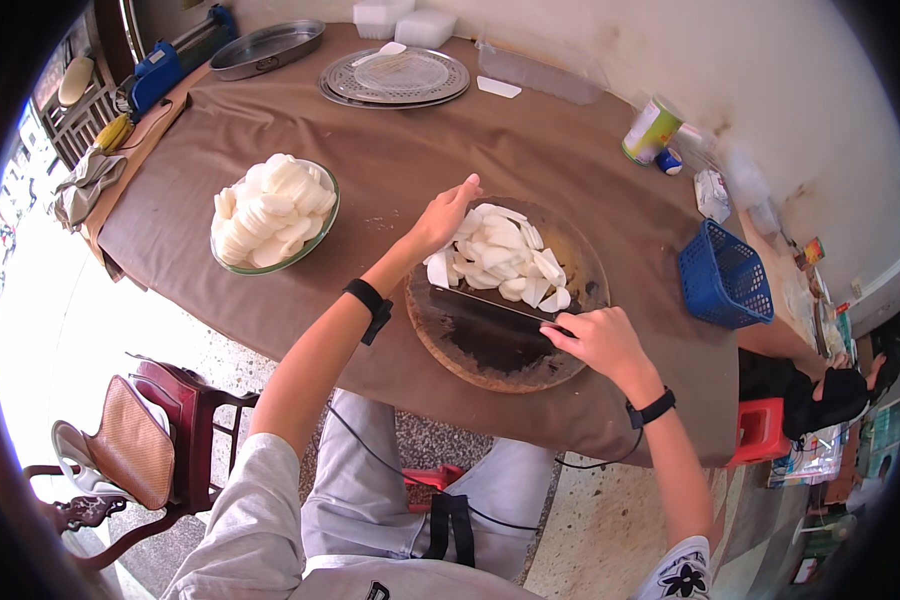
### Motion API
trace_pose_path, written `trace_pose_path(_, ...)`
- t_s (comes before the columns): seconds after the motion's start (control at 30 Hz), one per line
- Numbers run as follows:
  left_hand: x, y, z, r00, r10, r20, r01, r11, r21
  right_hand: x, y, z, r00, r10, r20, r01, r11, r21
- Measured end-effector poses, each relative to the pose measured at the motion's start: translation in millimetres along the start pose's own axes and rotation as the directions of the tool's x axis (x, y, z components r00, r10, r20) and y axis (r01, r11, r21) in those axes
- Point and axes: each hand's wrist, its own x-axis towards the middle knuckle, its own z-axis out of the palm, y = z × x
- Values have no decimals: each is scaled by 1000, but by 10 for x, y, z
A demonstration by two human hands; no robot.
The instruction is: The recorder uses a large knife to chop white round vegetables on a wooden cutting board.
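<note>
Right hand point(600, 340) clasps cleaver point(490, 303); left hand point(445, 215) touches white slices point(500, 255).

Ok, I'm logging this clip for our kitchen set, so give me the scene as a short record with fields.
setting: table under a brown cloth
left hand: resting on the pile of white slices
right hand: gripping the cleaver, blade down on the board
work surface: round wooden cutting board
nearby: bowl heaped with white slices, blue basket, round metal trays, green can
</note>
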Motion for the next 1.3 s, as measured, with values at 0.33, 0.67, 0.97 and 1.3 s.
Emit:
trace_pose_path(0.33, -245, -20, -307, 994, -105, -19, 104, 994, -39, 362, 9, 163, 998, 28, -63, -36, 990, -133)
trace_pose_path(0.67, -279, 35, -381, 997, -77, -2, 77, 995, 62, 43, -119, 77, 985, 146, -95, -153, 986, -69)
trace_pose_path(0.97, -1268, 289, -88, 968, 212, -135, -90, 794, 602, -661, 101, -105, 508, 858, 78, -726, 378, 574)
trace_pose_path(1.3, -1901, 271, 189, 915, 402, -25, -259, 633, 729, -688, 159, 572, 336, 889, 312, -608, -49, 793)
